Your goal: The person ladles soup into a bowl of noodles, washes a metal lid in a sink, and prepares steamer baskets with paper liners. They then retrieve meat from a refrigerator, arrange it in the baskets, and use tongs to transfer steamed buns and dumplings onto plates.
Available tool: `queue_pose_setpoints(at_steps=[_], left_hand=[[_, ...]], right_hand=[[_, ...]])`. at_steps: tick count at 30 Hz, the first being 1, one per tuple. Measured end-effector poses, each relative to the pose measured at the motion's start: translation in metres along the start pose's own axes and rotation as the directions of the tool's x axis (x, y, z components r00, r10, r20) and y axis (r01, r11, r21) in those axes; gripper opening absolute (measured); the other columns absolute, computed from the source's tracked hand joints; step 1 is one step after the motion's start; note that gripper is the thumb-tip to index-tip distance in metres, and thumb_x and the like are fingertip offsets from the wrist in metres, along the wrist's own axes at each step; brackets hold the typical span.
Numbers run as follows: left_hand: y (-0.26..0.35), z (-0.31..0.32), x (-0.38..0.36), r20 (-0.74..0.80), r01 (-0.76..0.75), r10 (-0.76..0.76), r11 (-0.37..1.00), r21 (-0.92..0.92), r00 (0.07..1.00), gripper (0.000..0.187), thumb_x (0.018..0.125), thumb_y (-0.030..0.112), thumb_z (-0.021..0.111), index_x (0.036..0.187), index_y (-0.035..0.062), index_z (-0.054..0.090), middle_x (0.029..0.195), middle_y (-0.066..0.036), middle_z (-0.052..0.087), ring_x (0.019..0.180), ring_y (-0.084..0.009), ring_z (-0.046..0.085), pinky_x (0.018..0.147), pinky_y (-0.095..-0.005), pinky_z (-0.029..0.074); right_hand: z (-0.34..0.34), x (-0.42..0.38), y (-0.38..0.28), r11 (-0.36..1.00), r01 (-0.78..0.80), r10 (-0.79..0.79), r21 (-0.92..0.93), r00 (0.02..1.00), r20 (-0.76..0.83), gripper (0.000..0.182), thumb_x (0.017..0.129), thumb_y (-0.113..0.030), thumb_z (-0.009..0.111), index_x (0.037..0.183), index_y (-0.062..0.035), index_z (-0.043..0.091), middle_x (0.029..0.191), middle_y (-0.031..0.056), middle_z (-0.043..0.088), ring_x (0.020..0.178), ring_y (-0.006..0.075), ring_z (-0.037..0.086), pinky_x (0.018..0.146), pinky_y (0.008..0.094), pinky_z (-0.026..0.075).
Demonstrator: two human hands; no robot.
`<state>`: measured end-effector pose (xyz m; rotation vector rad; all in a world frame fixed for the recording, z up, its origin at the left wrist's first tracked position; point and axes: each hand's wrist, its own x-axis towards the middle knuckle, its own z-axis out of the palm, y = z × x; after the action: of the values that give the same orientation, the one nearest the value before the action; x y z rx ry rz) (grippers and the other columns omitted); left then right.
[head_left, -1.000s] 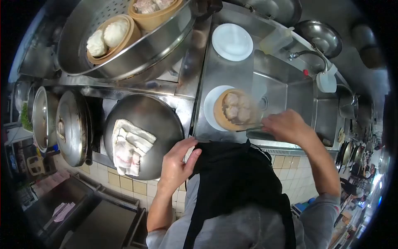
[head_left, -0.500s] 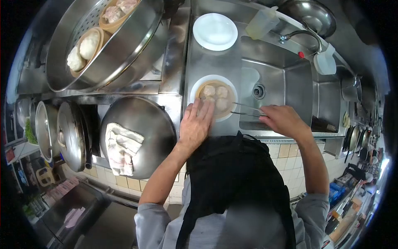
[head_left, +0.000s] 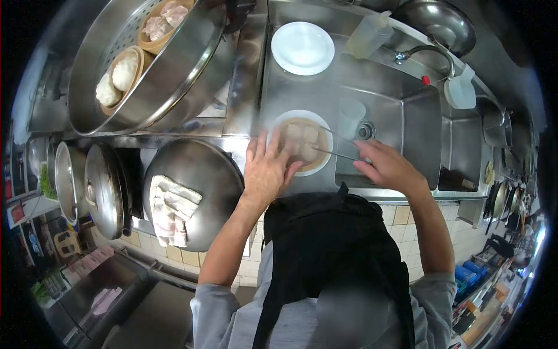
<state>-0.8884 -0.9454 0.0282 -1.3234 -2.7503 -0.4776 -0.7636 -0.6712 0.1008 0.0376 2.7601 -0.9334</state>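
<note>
A round bamboo steamer (head_left: pixel 290 152) with several pale dumplings (head_left: pixel 310 137) sits on a white plate (head_left: pixel 322 119) on the steel counter, blurred by steam. At its left edge, my left hand (head_left: pixel 267 164) rests with its fingers spread apart; whether it touches the rim is hard to tell. From the right, my right hand (head_left: pixel 386 164) grips metal tongs (head_left: pixel 343 154), whose two tips are apart over the steamer's right side, by the dumplings.
Another white plate (head_left: pixel 302 48) lies farther back. Right of the counter are a sink (head_left: pixel 415 122), a faucet (head_left: pixel 427 49) and a bottle (head_left: pixel 369 35). At left stand a large steamer pot (head_left: pixel 174 81) with buns (head_left: pixel 124 72) and a domed lid (head_left: pixel 221 198) with a cloth (head_left: pixel 172 203).
My left hand has shifted left and its fingers have spread. The tongs have moved left, farther over the steamer, with their tips wider apart. Steam over the dumplings looks thicker.
</note>
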Motion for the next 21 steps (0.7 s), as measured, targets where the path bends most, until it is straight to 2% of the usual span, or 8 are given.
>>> queue_pose_setpoints(at_steps=[2,4,8,10,14,17,21], left_hand=[[-0.003,0.013,-0.013,-0.029,0.002,-0.004,0.998,-0.066,1.000,0.044,0.086,0.034,0.074,0.124,0.0129,0.066,0.140,-0.015,0.053,0.130,-0.0383,0.047,0.108,-0.0526,0.034],[-0.002,0.019,-0.020,-0.032,0.023,-0.026,0.996,-0.084,0.999,0.041,0.085,0.031,0.076,0.120,0.0126,0.067,0.137,-0.014,0.054,0.130,-0.0368,0.048,0.107,-0.0520,0.035],[0.000,0.021,-0.028,-0.092,0.050,-0.063,0.988,-0.144,0.994,0.031,0.081,0.025,0.079,0.108,0.0117,0.071,0.129,-0.010,0.060,0.126,-0.0326,0.053,0.104,-0.0498,0.036],[-0.001,0.028,-0.029,-0.140,0.075,-0.104,0.978,-0.195,0.985,0.028,0.081,0.023,0.079,0.106,0.0119,0.072,0.124,-0.009,0.063,0.124,-0.0311,0.055,0.102,-0.0491,0.037],[-0.003,0.040,-0.022,-0.210,0.137,-0.202,0.948,-0.286,0.957,0.022,0.083,0.022,0.076,0.102,0.0111,0.073,0.109,-0.006,0.069,0.120,-0.0281,0.057,0.098,-0.0474,0.037],[-0.002,0.045,-0.015,-0.230,0.178,-0.249,0.941,-0.288,0.941,0.016,0.082,0.021,0.076,0.096,0.0125,0.075,0.105,-0.003,0.070,0.117,-0.0272,0.058,0.095,-0.0469,0.037],[-0.002,0.046,-0.010,-0.226,0.195,-0.258,0.944,-0.266,0.939,0.012,0.082,0.020,0.076,0.093,0.0140,0.075,0.105,-0.002,0.070,0.114,-0.0265,0.059,0.094,-0.0473,0.038]], right_hand=[[0.007,0.018,-0.002,0.999,0.034,-0.034,0.005,0.999,0.010,0.034,0.096,-0.026,0.062,0.118,-0.0007,0.056,0.100,0.0205,0.065,0.091,0.0407,0.063,0.078,0.0494,0.050],[0.012,0.036,-0.005,0.999,-0.027,0.030,-0.023,0.990,0.139,0.028,0.096,-0.024,0.061,0.110,0.0002,0.056,0.095,0.0199,0.063,0.087,0.0408,0.062,0.076,0.0482,0.047],[0.023,0.057,-0.002,0.996,-0.006,0.023,-0.092,0.981,0.192,0.027,0.096,-0.025,0.060,0.104,0.0002,0.055,0.091,0.0208,0.064,0.087,0.0424,0.061,0.075,0.0494,0.047],[0.025,0.064,-0.002,0.990,0.048,-0.023,-0.135,0.984,0.179,0.028,0.098,-0.028,0.057,0.101,-0.0002,0.055,0.093,0.0241,0.066,0.092,0.0445,0.063,0.079,0.0529,0.048],[0.027,0.080,-0.002,0.985,0.030,0.013,-0.169,0.968,0.249,0.028,0.097,-0.028,0.058,0.102,-0.0002,0.057,0.094,0.0244,0.066,0.092,0.0447,0.064,0.079,0.0531,0.049],[0.028,0.087,-0.004,0.986,0.054,-0.016,-0.159,0.973,0.232,0.028,0.097,-0.028,0.058,0.100,-0.0005,0.060,0.094,0.0246,0.067,0.092,0.0450,0.064,0.079,0.0534,0.049],[0.027,0.091,-0.003,0.988,0.066,-0.028,-0.141,0.966,0.255,0.029,0.098,-0.030,0.058,0.105,-0.0018,0.060,0.086,0.0219,0.066,0.086,0.0417,0.064,0.074,0.0493,0.048]])
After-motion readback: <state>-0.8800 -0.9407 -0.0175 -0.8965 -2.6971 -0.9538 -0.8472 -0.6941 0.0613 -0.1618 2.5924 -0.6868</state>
